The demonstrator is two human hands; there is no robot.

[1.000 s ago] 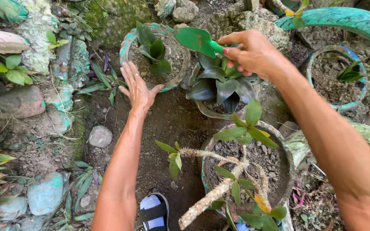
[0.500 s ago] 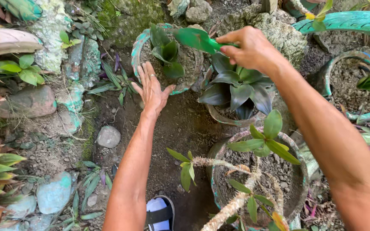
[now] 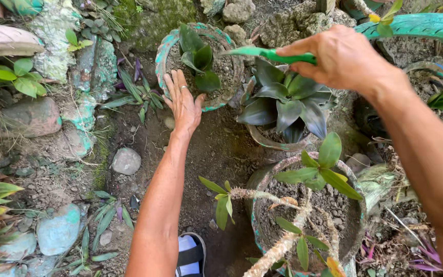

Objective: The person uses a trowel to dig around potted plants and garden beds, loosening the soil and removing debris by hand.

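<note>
Showing 2 hands (image 3: 183, 102), 1 trowel (image 3: 262, 53), 3 pots (image 3: 162, 56).

Right hand (image 3: 342, 59): palm side turned away, grip on the green trowel (image 3: 270, 53) hidden; handle lost inside the fist. Right forearm runs off the right and bottom edges. Left hand (image 3: 183, 102) covers part of the teal pot rim (image 3: 162, 54). Sandal (image 3: 189, 254) cut by the bottom edge, foot mostly out of view. Thorny stem (image 3: 283, 243) leaves the frame below. Painted tyre (image 3: 426, 23) clipped at top right.
</note>
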